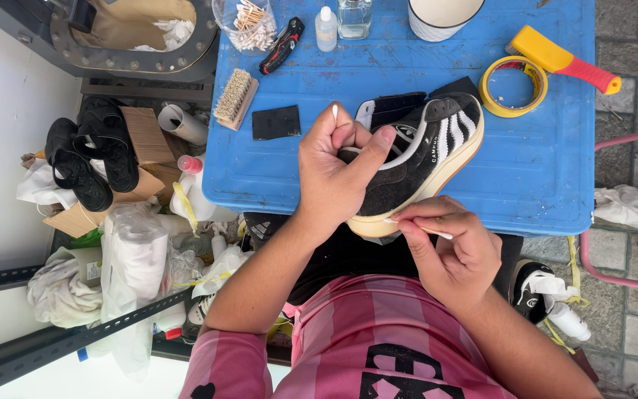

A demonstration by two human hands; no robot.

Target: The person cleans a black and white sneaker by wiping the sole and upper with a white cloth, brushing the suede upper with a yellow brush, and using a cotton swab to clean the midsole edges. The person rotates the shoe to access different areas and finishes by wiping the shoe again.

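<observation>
While my left hand [334,174] grips the black sneaker [422,159] and a spare swab, my right hand [452,247] pinches a cotton swab [426,230] against its cream sole. I judge cleaning midway; the heel edge looks unfinished.

A blue plastic worktop [540,170] carries a yellow tape roll [514,86], with a bristle brush [235,98], black patch [275,122] and folding knife [282,45] well left of it.

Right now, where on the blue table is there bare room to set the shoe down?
Blue table: bare at its right, below the tape roll, and at its left, below the brush and black patch. The far edge is crowded with containers.
</observation>
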